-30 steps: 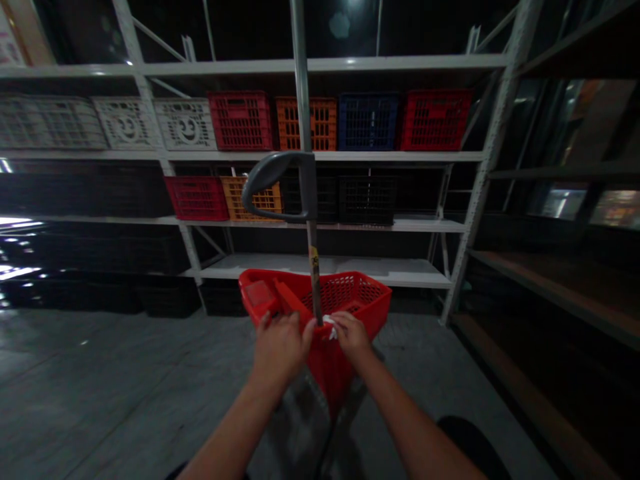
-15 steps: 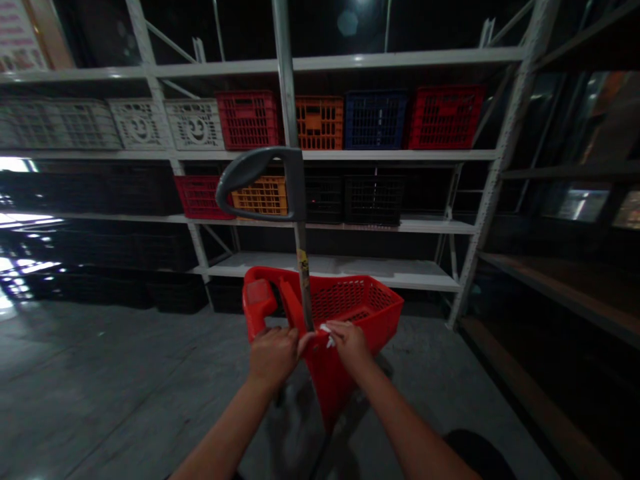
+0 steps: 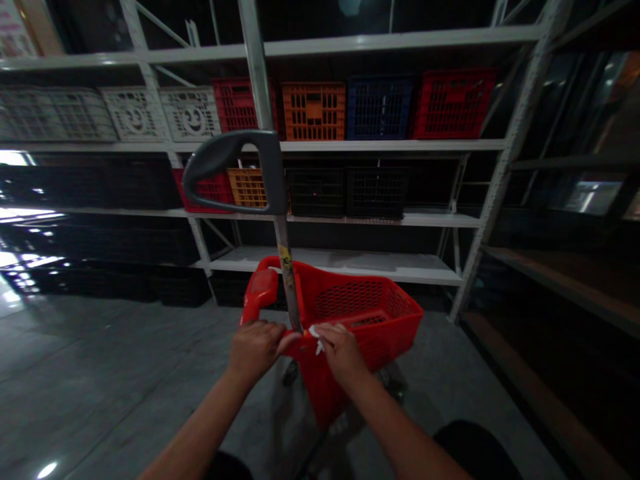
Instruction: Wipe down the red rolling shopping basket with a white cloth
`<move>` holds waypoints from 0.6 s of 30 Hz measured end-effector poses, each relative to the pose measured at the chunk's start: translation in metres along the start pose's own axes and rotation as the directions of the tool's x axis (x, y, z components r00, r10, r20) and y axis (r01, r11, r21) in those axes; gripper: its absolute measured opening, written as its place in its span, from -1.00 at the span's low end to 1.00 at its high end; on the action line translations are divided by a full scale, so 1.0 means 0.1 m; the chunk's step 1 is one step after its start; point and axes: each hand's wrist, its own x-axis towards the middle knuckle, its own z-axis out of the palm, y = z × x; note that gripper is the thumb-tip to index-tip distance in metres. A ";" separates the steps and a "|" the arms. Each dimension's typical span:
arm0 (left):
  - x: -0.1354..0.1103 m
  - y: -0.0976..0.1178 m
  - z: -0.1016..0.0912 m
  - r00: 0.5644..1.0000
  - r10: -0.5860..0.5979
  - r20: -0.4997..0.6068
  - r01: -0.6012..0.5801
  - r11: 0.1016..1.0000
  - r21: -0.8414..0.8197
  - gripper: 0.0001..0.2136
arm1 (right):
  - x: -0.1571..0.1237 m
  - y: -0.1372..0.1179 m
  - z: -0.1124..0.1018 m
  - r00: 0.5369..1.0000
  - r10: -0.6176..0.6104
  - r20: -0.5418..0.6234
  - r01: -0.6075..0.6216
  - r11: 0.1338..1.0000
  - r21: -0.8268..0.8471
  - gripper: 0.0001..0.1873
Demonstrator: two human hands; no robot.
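Observation:
A red plastic basket trolley (image 3: 360,313) stands on the concrete floor in front of me. Its thin metal pole rises to a grey loop handle (image 3: 235,170). My left hand (image 3: 255,347) rests on the basket's near rim at the foot of the pole, fingers curled over the edge. My right hand (image 3: 337,347) sits on the rim just right of the pole, pinching a small white scrap (image 3: 315,335) against it.
White metal shelving (image 3: 350,147) runs across the back, holding red, orange, blue, white and black crates. Darker shelving (image 3: 565,280) lines the right side. Black crates are stacked on the floor at the left (image 3: 100,280).
The view has drifted, so the trolley handle and pole now sit further left and the basket appears turned more to the right. Both hands stay on the near rim.

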 end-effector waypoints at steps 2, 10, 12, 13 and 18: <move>-0.01 -0.05 0.02 0.999 0.032 -0.004 -0.032 0.999 -0.016 -0.64 | 0.01 -0.03 0.00 1.000 -0.005 0.013 0.005 1.000 0.010 -0.64; 0.08 -0.12 -0.10 0.995 -0.012 0.094 0.023 0.993 -0.115 -0.64 | 0.45 0.19 -0.28 0.998 0.051 0.028 -0.051 0.999 -0.005 -0.73; 0.11 -0.06 -0.16 0.996 -0.070 0.051 0.074 0.993 -0.087 -0.64 | 0.63 0.14 -0.20 0.997 -0.070 0.038 0.069 0.998 0.010 -0.72; 0.13 -0.03 -0.17 0.995 -0.091 0.034 0.093 0.993 -0.072 -0.64 | 0.71 0.12 -0.13 0.987 -0.130 0.091 0.129 0.992 0.015 -0.71; 0.13 0.02 -0.03 0.986 -0.136 0.101 0.133 0.990 0.041 -0.53 | 1.01 0.25 0.24 0.902 -0.230 0.365 0.233 0.972 0.036 -0.81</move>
